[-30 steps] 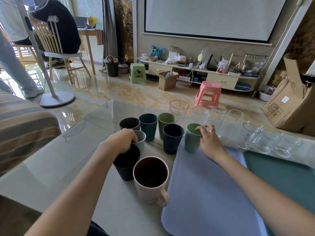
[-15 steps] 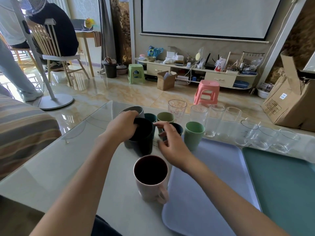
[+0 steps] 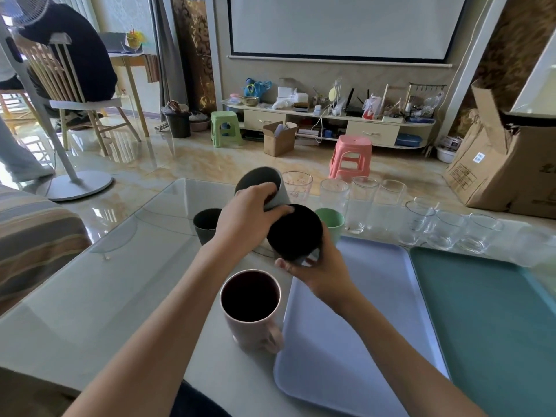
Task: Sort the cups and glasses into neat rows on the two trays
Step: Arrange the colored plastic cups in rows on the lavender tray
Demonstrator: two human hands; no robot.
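Black cup point(image 3: 294, 229) in right hand point(image 3: 319, 270)

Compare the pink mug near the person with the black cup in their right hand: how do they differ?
The pink mug stands upright on the table; the black cup is lifted and tilted, held by the right hand. The pink mug has a handle; none shows on the black cup. Both look empty.
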